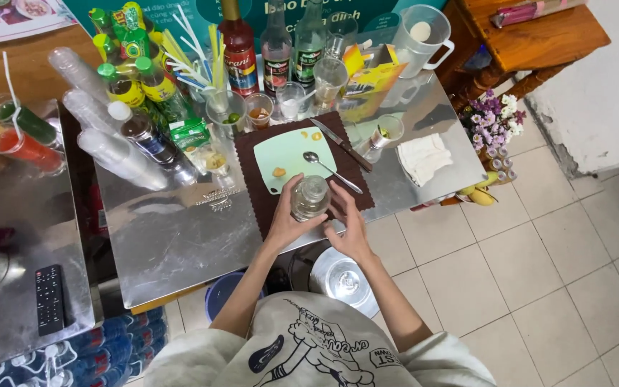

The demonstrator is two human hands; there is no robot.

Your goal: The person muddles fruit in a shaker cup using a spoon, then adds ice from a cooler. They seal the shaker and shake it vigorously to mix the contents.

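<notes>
My left hand (285, 222) is wrapped around the left side of a clear glass jar (310, 197), fingers curled up its wall, so that hand is closed on it. My right hand (349, 228) sits just to the jar's right with the fingers spread fairly wide and the fingertips at or against the glass (I cannot tell whether they press on it). The jar stands upright between my two hands, at the near edge of a dark brown mat (252, 197) that lies on the steel table (180, 244).

Just beyond my fingers, a pale green cutting board (288, 154) lies on the mat, with a small orange piece (279, 172) on it near my left hand. A metal spoon (329, 170) lies slanted over the board's right part, its handle running down toward my right hand. Farther out from my right hand is a knife (343, 145), also slanted on the mat.

Past the board stands a row of small glasses (291, 100), and behind them tall syrup bottles (275, 46). Out beyond my left hand are green-capped drink bottles (134, 79) and stacks of clear plastic cups (109, 143) lying on their sides. To the far right of my right hand rests a folded white cloth (424, 158), and beyond it a clear plastic jug (420, 39).
</notes>
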